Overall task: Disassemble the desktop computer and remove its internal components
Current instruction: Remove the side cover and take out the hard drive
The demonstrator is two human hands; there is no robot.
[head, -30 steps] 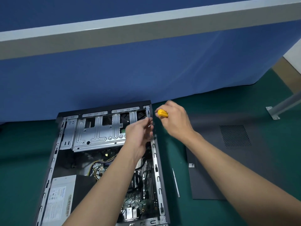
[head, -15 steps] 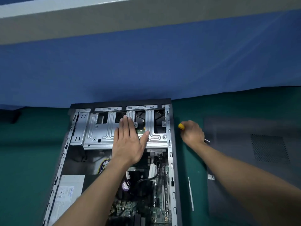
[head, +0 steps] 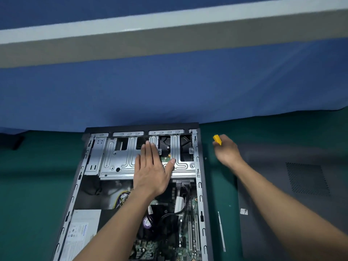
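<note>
An open desktop case lies flat on a green mat. A silver metal drive cage spans its far end. My left hand lies flat on the cage with straight fingers. Below the cage show the motherboard, black cables and a grey power supply at the near left. My right hand is to the right of the case over the mat and grips a yellow-handled screwdriver; its shaft is hidden by the hand.
The removed dark side panel with a mesh vent lies on the mat to the right. A thin silver tool lies between case and panel. A blue partition stands right behind the case.
My left hand left the case's right rail and now lies flat on the drive cage. My right hand carried the screwdriver away from the case to the right.
</note>
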